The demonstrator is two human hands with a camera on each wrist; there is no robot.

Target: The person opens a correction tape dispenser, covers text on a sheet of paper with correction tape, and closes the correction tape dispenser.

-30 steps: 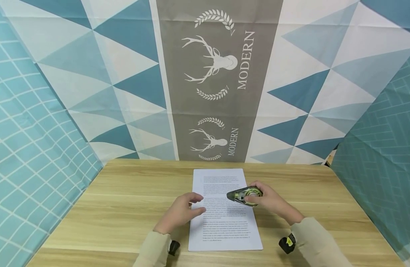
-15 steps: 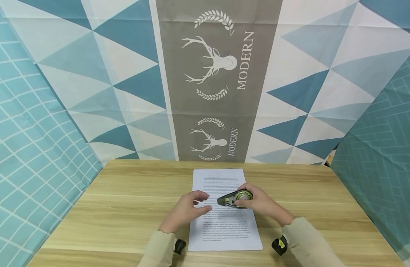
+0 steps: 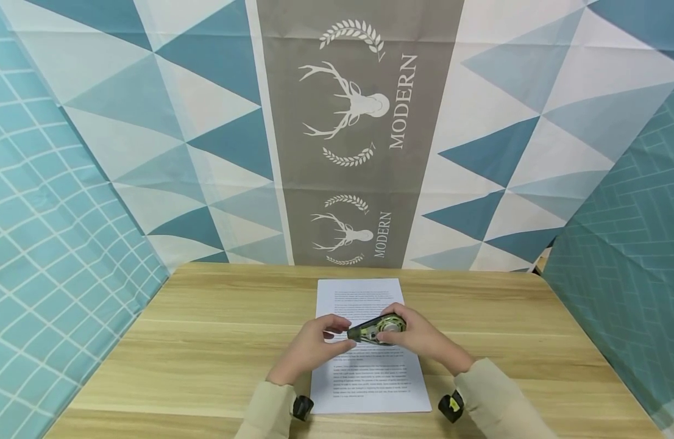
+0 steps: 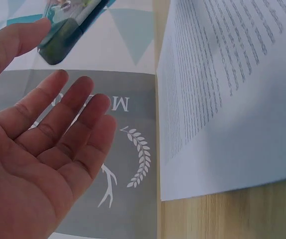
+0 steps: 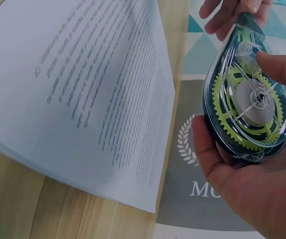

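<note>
A correction tape with a clear shell, yellow-green gear wheels and a dark cap is held above the printed paper by my right hand. In the right wrist view, the thumb lies on top of the correction tape and the fingers curl beneath it. My left hand is at the dark cap, its thumb beside or lightly touching it. The other left fingers are spread, relaxed and apart from the cap in the left wrist view.
The paper lies lengthwise near the middle of a wooden table. A patterned cloth backdrop rises at the table's far edge, with tile-patterned cloth on the left and more cloth on the right.
My right hand has moved left with the correction tape, and my left hand has shifted right, so the cap is now at the left thumb and fingers. The paper has stayed put.
</note>
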